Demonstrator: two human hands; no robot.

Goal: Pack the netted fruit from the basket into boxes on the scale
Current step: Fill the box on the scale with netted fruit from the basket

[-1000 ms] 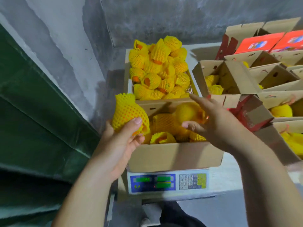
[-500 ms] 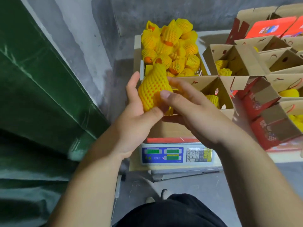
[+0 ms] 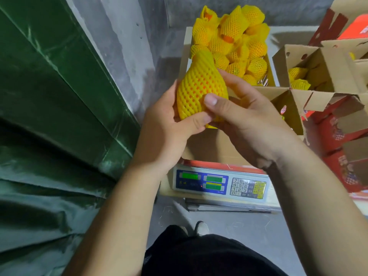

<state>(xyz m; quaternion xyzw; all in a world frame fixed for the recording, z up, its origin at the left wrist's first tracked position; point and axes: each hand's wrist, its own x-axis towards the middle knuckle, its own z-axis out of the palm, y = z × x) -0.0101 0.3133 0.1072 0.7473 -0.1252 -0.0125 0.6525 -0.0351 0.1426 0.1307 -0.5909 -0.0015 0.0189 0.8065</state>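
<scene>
Lifted clear of the open brown cardboard box (image 3: 219, 148) on the grey digital scale (image 3: 220, 185), an orange fruit in yellow foam netting (image 3: 200, 90) is now gripped by both the left hand (image 3: 169, 126) and right hand (image 3: 245, 116), apparently being checked before packing.

Soft, even indoor light is falling from above — the hands (image 3: 199, 124) are casting only faint shadows. A pale sheen is streaking the green tarp (image 3: 59, 96) at left. Wide-angle distortion is bending the edges — the far corners are blurring slightly.
</scene>
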